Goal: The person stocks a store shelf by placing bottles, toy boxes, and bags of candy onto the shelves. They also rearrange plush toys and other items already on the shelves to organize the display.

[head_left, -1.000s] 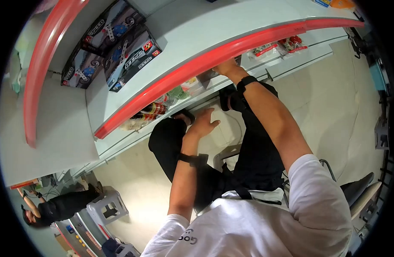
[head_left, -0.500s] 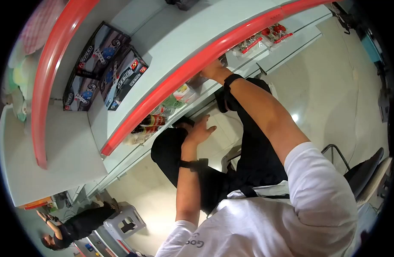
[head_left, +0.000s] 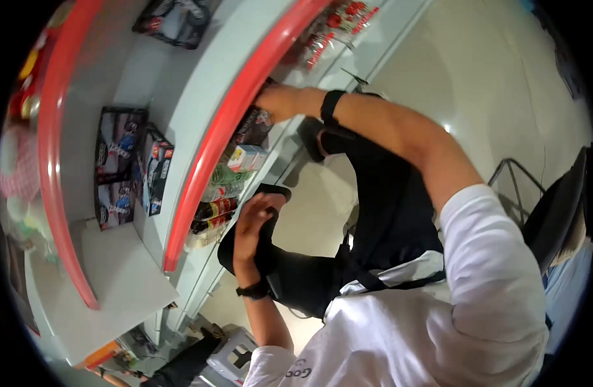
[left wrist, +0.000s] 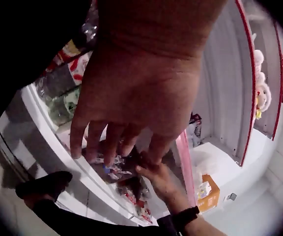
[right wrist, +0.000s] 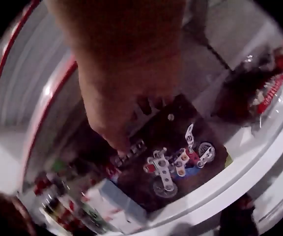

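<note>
My right hand point(head_left: 280, 103) reaches under the red edge strip into the lower shelf. There it grips a dark toy box point(right wrist: 181, 167) printed with a model motorbike, thumb on the printed front and the other fingers over its upper edge. In the head view part of this box point(head_left: 254, 129) shows below the hand. A small white carton point(right wrist: 114, 206) stands close beside it. My left hand point(head_left: 250, 222) hovers over my left knee near the shelf front, holding nothing; its fingers spread loosely in the left wrist view.
Bottles with dark contents point(head_left: 212, 216) and green bottles point(head_left: 225, 174) line the lower shelf; clear packets with red labels point(head_left: 329, 39) lie at its other end. Similar toy boxes point(head_left: 119, 145) stand on the upper shelf behind the red strip point(head_left: 206, 155). A grey stool point(head_left: 235, 355) is at lower left.
The head view has turned, so the shelves appear steeper. My right hand stays at the lower shelf, where more of the toy box now shows. My left hand's fingers have turned upward.
</note>
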Demonstrator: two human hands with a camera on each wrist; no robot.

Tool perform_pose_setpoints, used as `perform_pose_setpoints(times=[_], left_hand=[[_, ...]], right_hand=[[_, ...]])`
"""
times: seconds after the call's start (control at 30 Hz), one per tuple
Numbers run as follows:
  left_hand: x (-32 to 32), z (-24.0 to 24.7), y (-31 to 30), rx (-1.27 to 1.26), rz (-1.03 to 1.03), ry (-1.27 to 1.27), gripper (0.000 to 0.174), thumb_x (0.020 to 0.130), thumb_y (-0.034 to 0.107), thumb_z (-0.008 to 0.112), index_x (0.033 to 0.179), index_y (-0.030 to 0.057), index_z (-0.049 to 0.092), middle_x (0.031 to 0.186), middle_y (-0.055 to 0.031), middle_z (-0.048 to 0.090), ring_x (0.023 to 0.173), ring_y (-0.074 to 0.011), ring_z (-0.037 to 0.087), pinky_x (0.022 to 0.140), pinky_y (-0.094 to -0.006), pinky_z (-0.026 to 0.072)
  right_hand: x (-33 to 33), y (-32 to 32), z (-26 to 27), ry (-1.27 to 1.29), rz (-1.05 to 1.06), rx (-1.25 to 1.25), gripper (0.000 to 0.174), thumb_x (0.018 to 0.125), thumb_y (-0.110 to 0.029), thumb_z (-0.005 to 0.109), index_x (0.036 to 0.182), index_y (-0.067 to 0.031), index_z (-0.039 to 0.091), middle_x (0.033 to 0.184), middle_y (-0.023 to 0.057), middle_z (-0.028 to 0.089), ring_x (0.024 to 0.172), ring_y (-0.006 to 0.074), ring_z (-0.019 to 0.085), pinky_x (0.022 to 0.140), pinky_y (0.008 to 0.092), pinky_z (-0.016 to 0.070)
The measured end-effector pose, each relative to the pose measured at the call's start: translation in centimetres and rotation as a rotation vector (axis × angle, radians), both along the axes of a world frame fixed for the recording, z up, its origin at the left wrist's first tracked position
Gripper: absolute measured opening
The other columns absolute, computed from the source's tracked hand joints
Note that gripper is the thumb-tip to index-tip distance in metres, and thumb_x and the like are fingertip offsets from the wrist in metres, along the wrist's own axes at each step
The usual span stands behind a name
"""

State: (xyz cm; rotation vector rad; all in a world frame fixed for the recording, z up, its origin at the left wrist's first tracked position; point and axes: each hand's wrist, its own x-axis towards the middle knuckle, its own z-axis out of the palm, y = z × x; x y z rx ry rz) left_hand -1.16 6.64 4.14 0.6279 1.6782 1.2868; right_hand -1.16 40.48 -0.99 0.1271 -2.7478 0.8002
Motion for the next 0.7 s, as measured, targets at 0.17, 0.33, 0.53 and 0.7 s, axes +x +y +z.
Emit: perform_pose_setpoints(times=[0.17, 0.33, 0.53, 0.7], left_hand=[[0.5, 2.4, -6.9, -0.081, 0.309, 0.56, 0.034, 0.092, 0.013, 0.051, 0.122, -0.0034, 0.049, 0.12, -0.0154, 0.055, 0.114, -0.0238, 0.052, 0.097, -0.0361, 0.0406], [1.8, -0.5, -11.5, -0.142, 0.509, 0.941, 0.022, 0.086, 0.001, 0.05, 0.107, -0.0023, 0.055, 0.105, -0.0123, 0.06, 0.1, -0.023, 0.056, 0.093, -0.0333, 0.0411], [2.1, -0.1, -11.7, -0.28, 0.38, 1.107, 0.021, 0.082, 0.003, 0.053, 0.102, -0.0012, 0.057, 0.099, -0.012, 0.059, 0.091, -0.0221, 0.056, 0.085, -0.0319, 0.0434], [2.8, 0.5, -10.4, -0.199, 0.48, 1.026, 0.018, 0.078, 0.003, 0.053, 0.095, -0.001, 0.058, 0.092, -0.011, 0.059, 0.087, -0.0214, 0.056, 0.08, -0.0308, 0.045]], right_hand=[[4.0, 6.2, 1.1, 0.039, -0.201, -0.13, 0.021, 0.077, -0.016, 0.066, 0.094, -0.0035, 0.066, 0.083, 0.0132, 0.067, 0.079, 0.0293, 0.065, 0.069, 0.0378, 0.0508], [1.4, 13.4, -6.4, -0.032, -1.03, -1.559, 0.032, 0.078, -0.029, 0.066, 0.096, -0.0029, 0.061, 0.068, 0.0107, 0.058, 0.057, 0.0253, 0.059, 0.05, 0.0393, 0.0484], [-0.6, 15.1, -8.0, 0.311, -1.036, -1.865, 0.042, 0.078, -0.025, 0.067, 0.107, -0.0009, 0.048, 0.099, 0.0156, 0.057, 0.072, 0.0292, 0.059, 0.055, 0.0438, 0.0513], [-5.6, 21.4, -14.5, 0.456, -1.332, -1.49, 0.041, 0.08, -0.024, 0.063, 0.108, 0.0046, 0.054, 0.104, 0.0189, 0.062, 0.085, 0.0299, 0.063, 0.073, 0.04, 0.0527]])
